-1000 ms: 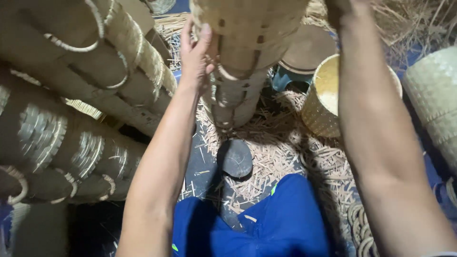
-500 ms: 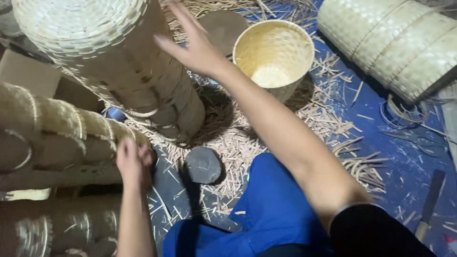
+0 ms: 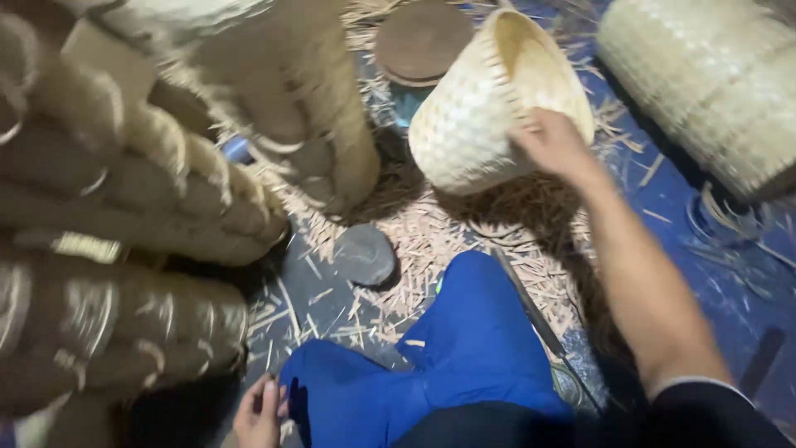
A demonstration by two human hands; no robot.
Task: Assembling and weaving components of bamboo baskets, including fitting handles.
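Woven pale basket point(image 3: 489, 116) lies tipped on the straw-strewn floor point(image 3: 431, 241), its rim under the right hand point(image 3: 551, 145), whose fingers curl over that edge, gripping it. Left hand point(image 3: 259, 415) rests low beside the blue trousers point(image 3: 448, 365), fingers loosely bent, holding nothing.

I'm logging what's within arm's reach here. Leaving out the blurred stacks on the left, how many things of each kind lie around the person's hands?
Loose single woven basket, gripped by the right hand: 1
Rolled woven mat: 1
Round brown lid: 1
Dark flat stone: 1
Total: 4
The left hand holds none of them.
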